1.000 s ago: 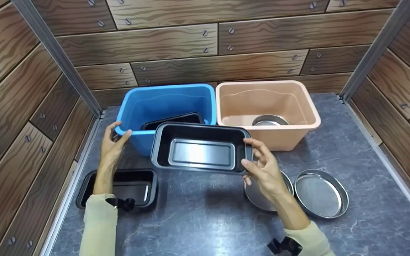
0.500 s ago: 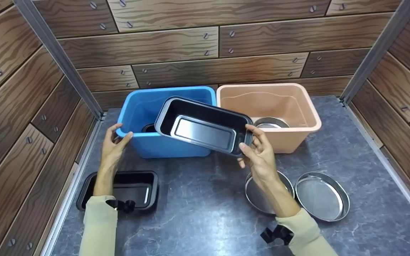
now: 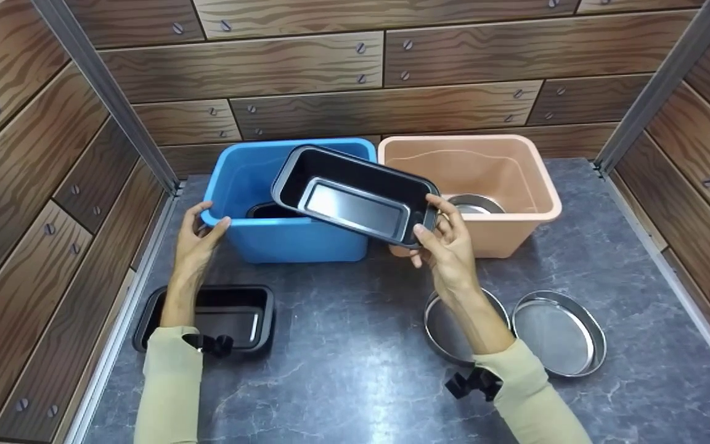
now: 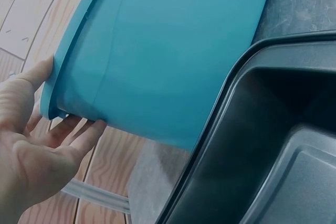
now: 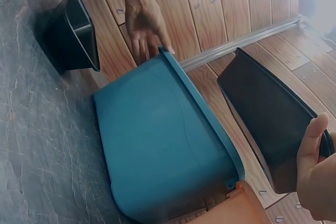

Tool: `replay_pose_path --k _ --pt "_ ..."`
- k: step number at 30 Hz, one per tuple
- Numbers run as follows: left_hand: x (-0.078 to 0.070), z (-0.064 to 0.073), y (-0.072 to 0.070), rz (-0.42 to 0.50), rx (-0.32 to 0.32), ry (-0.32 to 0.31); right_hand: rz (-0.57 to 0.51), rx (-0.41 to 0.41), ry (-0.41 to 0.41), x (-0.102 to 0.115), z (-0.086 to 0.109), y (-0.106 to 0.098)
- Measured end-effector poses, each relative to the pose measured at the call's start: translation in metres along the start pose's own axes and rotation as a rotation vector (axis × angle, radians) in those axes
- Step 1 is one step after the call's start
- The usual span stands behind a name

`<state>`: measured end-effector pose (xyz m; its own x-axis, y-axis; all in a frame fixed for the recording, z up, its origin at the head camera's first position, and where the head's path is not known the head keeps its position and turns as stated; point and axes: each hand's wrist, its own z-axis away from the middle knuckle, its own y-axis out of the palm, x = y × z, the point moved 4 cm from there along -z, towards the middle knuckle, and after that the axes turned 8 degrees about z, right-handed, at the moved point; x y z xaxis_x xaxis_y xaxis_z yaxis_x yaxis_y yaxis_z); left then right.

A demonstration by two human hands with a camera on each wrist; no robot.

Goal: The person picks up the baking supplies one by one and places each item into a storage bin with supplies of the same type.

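A dark rectangular loaf pan (image 3: 355, 196) is tilted over the front of the blue plastic tub (image 3: 299, 243), its left end raised. My right hand (image 3: 450, 253) grips its right end, thumb on the near side; the right wrist view shows the loaf pan (image 5: 268, 119) clear above the tub's rim. At the tub's front left corner my left hand (image 3: 195, 250) holds the rim, with thumb and fingers about it in the left wrist view. Inside the blue tub lies another dark pan (image 3: 264, 211), mostly hidden.
Beside the blue tub stands a peach tub (image 3: 484, 239) with a round metal pan (image 3: 477, 203) in it. Two more round cake pans, a left one (image 3: 447, 333) and a right one (image 3: 558, 336), lie on the marbled table (image 3: 330, 370). Another loaf pan (image 3: 232, 327) sits under my left forearm.
My right hand has lifted the loaf pan up and away, over the blue tub's front rim, and tilted its left end upward. My left hand has stayed on the rim.
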<state>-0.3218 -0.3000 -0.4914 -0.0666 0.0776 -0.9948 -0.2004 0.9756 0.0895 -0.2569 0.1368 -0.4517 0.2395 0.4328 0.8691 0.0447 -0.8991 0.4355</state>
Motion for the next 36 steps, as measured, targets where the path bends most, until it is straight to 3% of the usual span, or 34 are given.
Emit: replay_pose_path --k 10,21,36 --pt "-0.001 0.0 0.004 0.038 0.001 0.007 0.022 -0.018 0.024 0.003 -0.018 0.002" --pt "-0.003 -0.002 0.005 -0.003 0.008 -0.003 0.008 -0.007 0.049 0.002 -0.041 0.023" --pt "0.001 -0.002 0.003 0.015 0.006 -0.015 0.043 0.024 0.111 -0.01 -0.065 0.049"
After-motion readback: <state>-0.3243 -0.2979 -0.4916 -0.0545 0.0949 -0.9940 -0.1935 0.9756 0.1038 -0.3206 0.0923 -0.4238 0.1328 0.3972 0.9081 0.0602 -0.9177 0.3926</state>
